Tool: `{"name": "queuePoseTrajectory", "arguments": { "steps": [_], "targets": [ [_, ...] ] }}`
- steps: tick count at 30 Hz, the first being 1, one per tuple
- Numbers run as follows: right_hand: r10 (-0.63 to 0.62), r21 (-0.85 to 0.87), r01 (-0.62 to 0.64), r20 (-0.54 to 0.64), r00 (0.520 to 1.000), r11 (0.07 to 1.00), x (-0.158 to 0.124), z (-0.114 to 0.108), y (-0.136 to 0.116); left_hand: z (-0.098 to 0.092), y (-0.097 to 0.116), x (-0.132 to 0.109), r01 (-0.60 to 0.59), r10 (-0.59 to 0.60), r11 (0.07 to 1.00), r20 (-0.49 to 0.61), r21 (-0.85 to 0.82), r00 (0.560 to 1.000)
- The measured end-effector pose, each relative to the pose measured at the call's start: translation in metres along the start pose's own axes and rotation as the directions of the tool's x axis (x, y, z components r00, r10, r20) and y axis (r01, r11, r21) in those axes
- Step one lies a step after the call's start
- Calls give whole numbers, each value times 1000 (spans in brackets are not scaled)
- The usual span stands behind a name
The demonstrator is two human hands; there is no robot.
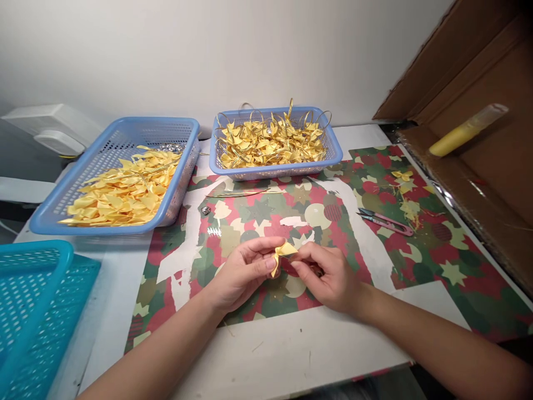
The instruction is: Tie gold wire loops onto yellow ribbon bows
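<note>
A small yellow ribbon bow (283, 251) is held between my two hands over the patterned paper (266, 214). My left hand (245, 272) pinches the bow at its left side and knot with thumb and fingers. On the other side, my right hand (327, 275) grips the tip of the right loop between thumb and forefinger. Its remaining fingers are curled, and something small and dark shows by them that I cannot make out. Beyond the hands lie a small silver bell (205, 210) and thin gold wire ties (241, 194).
A blue basket (275, 169) with bows and gold ties stands at the back; another blue basket (112, 229) with yellow bows is at left. Pink thread snips (385, 222) lie right, near yellow scraps (410, 208). A teal basket (37, 316) is front left; cardboard (466, 72) stands right.
</note>
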State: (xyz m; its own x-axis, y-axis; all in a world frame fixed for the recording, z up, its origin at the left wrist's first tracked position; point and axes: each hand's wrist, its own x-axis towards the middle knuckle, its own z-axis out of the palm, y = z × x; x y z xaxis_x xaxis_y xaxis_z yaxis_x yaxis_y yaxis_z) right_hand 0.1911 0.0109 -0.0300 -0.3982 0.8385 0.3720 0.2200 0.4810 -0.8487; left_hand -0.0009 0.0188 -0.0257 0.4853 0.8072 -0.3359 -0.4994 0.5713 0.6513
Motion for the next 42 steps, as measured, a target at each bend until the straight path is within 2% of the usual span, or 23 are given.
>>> {"name": "queuePoseTrajectory", "arguments": {
  "steps": [11,18,27,33,42],
  "targets": [
    [-9,22,9,12,1000,1000,2,1,-2,0,0,-1,33,-32,999,-18,34,999],
    [100,116,-106,51,994,988,-1,2,0,-2,-2,-1,52,-51,998,-21,36,998],
    [245,228,-266,116,963,937,-3,4,2,0,-2,1,85,-84,995,-25,56,996],
    [315,230,-342,146,938,911,-5,3,4,2,-2,1,75,-74,995,-21,58,997],
    [333,257,-362,151,931,896,-6,4,6,4,-3,1,32,-30,998,-43,48,999]
  ]
}}
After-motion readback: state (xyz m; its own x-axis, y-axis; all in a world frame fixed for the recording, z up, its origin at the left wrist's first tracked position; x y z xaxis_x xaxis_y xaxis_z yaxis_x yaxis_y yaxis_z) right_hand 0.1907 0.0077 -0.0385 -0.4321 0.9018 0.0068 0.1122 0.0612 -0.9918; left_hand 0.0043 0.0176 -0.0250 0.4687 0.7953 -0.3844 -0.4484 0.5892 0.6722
